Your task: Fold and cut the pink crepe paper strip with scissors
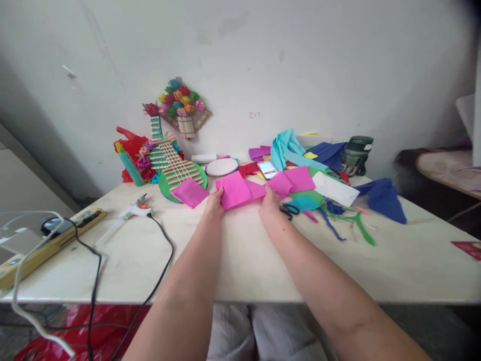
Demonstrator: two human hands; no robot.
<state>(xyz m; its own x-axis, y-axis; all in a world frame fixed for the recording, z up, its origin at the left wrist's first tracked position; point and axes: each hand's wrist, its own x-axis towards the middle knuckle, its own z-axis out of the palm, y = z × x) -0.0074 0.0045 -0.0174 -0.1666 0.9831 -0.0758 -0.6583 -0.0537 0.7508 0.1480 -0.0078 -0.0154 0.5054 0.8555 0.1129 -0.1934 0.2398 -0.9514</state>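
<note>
Both hands (214, 203) (268, 202) pinch pink paper (236, 189) between closed thumbs and fingers (black scissors (287, 207) lie just beside the right one).

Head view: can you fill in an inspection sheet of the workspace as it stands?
Surface: pale table; no spill seen.
Job's things: folded pink paper, held in a strip between the hands.
Clutter: coloured paper and black-handled scissors to the right; glue gun to the left.
Hands: left hand and right hand both grip the pink paper.
Cables: black cable runs from the glue gun over the front edge.
Surroundings: wall behind; red bag below, left.
</note>
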